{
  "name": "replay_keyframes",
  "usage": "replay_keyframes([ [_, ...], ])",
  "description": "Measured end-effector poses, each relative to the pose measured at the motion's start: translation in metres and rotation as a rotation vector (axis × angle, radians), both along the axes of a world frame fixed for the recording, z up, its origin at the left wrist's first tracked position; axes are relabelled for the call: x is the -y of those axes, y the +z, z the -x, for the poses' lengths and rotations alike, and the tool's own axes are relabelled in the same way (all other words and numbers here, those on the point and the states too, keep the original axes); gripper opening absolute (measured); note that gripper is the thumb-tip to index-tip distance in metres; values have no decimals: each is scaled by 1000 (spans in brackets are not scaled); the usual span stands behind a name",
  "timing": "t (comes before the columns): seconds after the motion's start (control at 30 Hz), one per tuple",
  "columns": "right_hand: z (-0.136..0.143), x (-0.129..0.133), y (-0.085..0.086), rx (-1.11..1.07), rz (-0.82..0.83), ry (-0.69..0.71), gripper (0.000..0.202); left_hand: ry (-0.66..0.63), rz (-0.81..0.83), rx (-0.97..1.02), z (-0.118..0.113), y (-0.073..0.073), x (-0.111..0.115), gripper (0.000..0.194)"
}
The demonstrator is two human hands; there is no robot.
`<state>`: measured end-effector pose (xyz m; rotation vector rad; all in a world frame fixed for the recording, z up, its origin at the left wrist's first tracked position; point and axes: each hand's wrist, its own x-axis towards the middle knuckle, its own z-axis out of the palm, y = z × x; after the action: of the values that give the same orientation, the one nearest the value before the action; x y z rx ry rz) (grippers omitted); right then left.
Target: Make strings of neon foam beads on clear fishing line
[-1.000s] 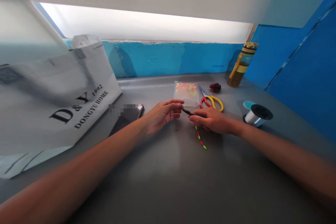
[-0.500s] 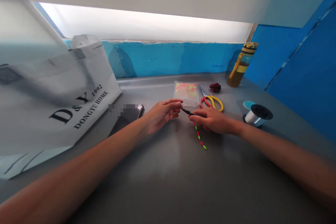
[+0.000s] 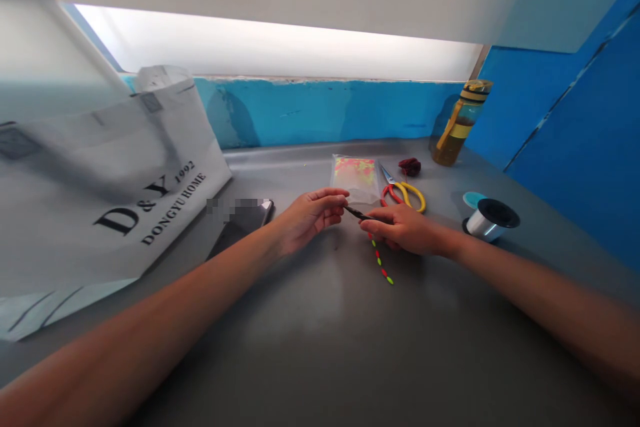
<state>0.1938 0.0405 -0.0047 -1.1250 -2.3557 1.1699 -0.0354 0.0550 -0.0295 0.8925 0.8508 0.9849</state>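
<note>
My right hand (image 3: 397,227) is closed around a dark, slim, pointed tool (image 3: 356,213) that looks like tweezers. Its tip points left and meets the fingertips of my left hand (image 3: 317,213). There my left thumb and forefinger are pinched together; whatever lies between them is too small to make out. Below my right fingers a strand of red and yellow-green beads (image 3: 379,259) trails down toward the front. Its upper end is hidden by my right hand. Behind my hands are a clear packet of coloured beads (image 3: 356,177) and scissors (image 3: 403,195) with red and yellow handles.
A spool of clear line (image 3: 489,221) stands at the right, by a small teal disc (image 3: 473,199). Farther back are a dark red bundle (image 3: 410,167) and a bottle (image 3: 460,123). On the left, a large white bag (image 3: 115,193) stands near a dark phone-like object (image 3: 245,227).
The tool has turned very slightly in my right hand at the tip. Both hands and the bead strand stay practically where they were.
</note>
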Motion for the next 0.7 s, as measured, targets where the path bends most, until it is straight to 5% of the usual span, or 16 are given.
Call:
replay_keyframes([
  [0.7, 1, 0, 1, -11, 20, -12, 43, 2, -1, -3, 0, 1, 1, 21],
])
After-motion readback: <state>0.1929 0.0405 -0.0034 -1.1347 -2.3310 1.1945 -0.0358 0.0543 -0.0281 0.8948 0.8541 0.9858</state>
